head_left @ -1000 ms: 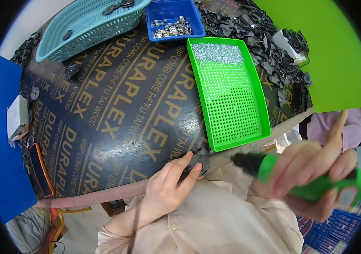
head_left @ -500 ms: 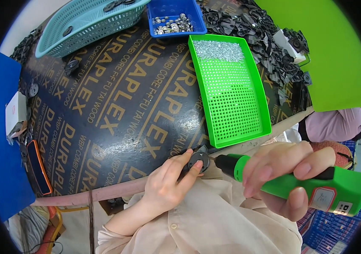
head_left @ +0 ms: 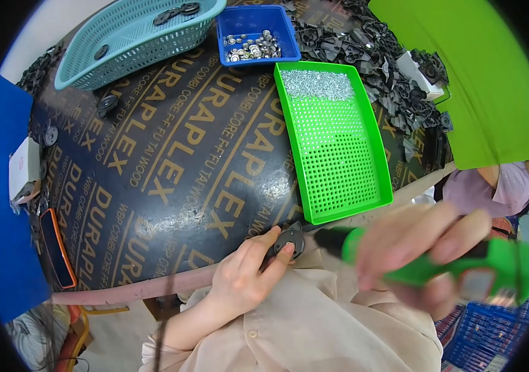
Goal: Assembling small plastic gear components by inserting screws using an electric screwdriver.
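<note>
At the table's near edge my left hand [head_left: 246,266] grips a round black plastic part [head_left: 290,243] between thumb and fingers. My right hand [head_left: 422,254] is wrapped round a green electric screwdriver [head_left: 494,273], blurred by motion. The black nose of the tool points left toward the round part, with a small gap showing between them. Just beyond both hands lies a green perforated tray [head_left: 339,180], with many small silver screws [head_left: 317,84] heaped at its far end and more seated in its holes.
A blue bin [head_left: 224,56] of small metal pieces and a teal basket [head_left: 134,46] with black round parts stand at the back. Black plastic parts [head_left: 370,68] pile up at far right. An orange-edged phone [head_left: 58,248] lies left. Another person [head_left: 494,189] sits at right.
The view has shifted slightly, so the tray and bins appear a little lower. My right hand and the screwdriver have become blurred; my left hand keeps its hold on the round part.
</note>
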